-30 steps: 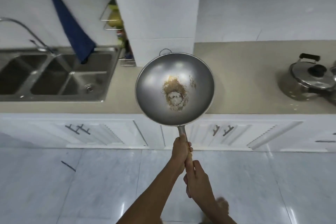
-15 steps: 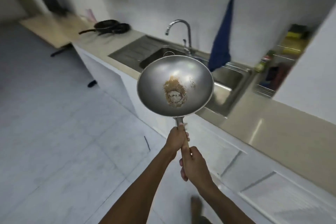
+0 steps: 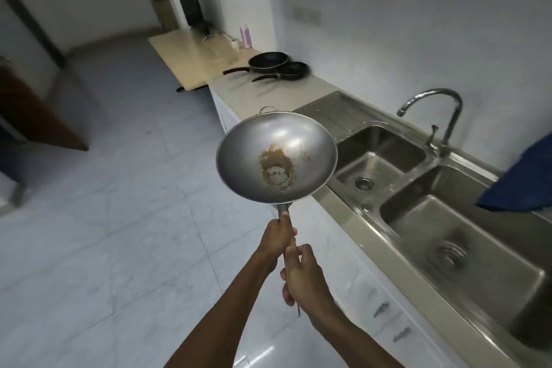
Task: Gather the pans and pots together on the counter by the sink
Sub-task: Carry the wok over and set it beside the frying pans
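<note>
While both hands clenched the wok handle mid-carry, next move looked like setting it beside the black pans.

A floor of pale glossy tiles is seen left of the double steel sink. White walls are seen behind the sink. Beyond it, a light wooden board is set, with what may be a dark chair, blurred. A brown door is seen far left of the sink.
</note>
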A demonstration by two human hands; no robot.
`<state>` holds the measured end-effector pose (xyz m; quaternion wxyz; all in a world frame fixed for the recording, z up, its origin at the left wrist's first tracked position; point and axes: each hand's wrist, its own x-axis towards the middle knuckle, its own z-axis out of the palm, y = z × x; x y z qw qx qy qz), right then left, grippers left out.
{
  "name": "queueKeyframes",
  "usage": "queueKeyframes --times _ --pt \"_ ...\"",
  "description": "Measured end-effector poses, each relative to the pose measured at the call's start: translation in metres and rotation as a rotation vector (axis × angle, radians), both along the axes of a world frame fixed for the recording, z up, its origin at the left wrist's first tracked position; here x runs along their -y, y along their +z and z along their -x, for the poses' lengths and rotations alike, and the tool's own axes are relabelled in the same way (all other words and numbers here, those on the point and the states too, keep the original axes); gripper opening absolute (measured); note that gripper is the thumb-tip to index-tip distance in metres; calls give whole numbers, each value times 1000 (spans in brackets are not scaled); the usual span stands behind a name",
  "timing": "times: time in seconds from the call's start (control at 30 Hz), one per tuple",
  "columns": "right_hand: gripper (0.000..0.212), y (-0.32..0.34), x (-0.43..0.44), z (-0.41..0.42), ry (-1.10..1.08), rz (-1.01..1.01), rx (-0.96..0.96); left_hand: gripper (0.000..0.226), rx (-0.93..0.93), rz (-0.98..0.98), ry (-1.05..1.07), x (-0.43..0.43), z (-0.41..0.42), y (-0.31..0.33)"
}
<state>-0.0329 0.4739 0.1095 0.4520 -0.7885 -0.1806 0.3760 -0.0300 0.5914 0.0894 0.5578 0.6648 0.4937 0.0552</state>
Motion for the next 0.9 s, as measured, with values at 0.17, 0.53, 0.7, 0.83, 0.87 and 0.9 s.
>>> queueKeyframes --times 0.17,0.53,0.7,0.83,0.87,0.9 --pt "46 -9 -112 -35 40 18 -28 59 -15 4 5 -112 -29 -5" --pt "41 -25 -389 -128 -171 -8 -97 60 -51 41 -166 -391 -146 -32" --pt "45 -24 -488 -170 -323 -49 -115 51 -50 51 -315 -485 -207 -30" --pt "52 -35 -551 -209 -390 -61 -100 57 -55 47 -464 -542 -258 -37" --pt "52 -38 -566 -219 -417 -75 -118 57 -58 47 -491 -556 -270 -39" --pt "52 -41 -577 -227 -452 -88 -135 56 -62 48 -514 -567 -281 -41"
